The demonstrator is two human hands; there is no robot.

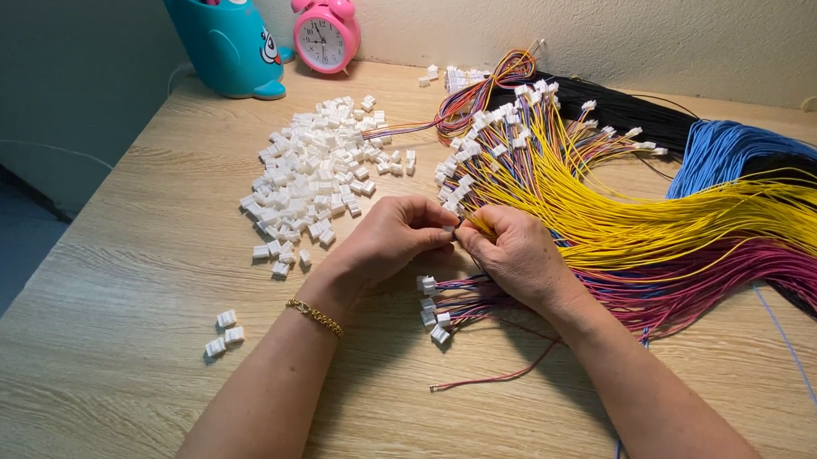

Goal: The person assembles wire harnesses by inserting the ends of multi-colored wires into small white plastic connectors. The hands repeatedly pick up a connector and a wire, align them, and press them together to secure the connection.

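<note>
Pale matt wood grain is seen on the bench (131,272). The white connector housings (310,175) heaped left of the yellow wires (630,212) look like smooth hard plastic. The wires are sheathed in slightly glossy plastic insulation. A shiny gold metal bracelet (315,316) is worn below them. Glossy plastic is seen on the pink clock (325,33).
</note>
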